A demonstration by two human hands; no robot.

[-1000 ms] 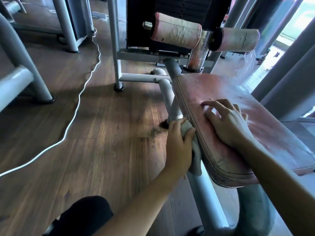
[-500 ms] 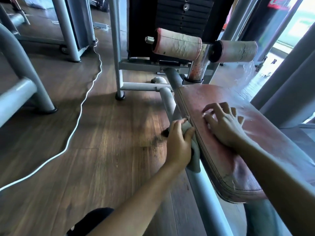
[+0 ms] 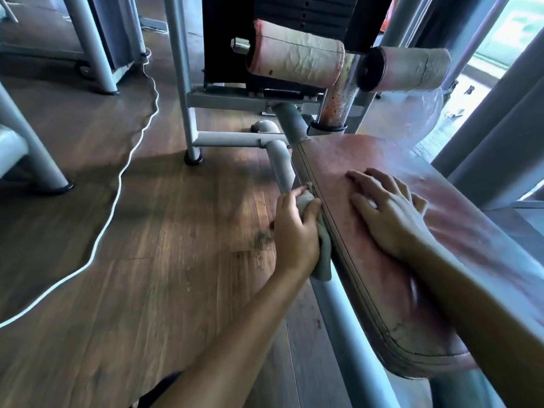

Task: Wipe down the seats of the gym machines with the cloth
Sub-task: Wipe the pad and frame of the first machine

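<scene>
Daylight comes in through the window (image 3: 500, 39) above and to the right of my right hand (image 3: 391, 219), blown out to a pale glare. It leaves a soft sheen on the seat pad (image 3: 368, 275) around that hand. Left of my left hand (image 3: 294, 237) the wooden floor (image 3: 147, 275) is dim and crossed by broad shadows. The right forearm (image 3: 435, 290) below the hand is motion-blurred, and the frame tubes (image 3: 88, 45) bow near the edges.

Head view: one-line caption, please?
Left hand holds a grey cloth against the side of the worn red seat; right hand rests on top.
</scene>
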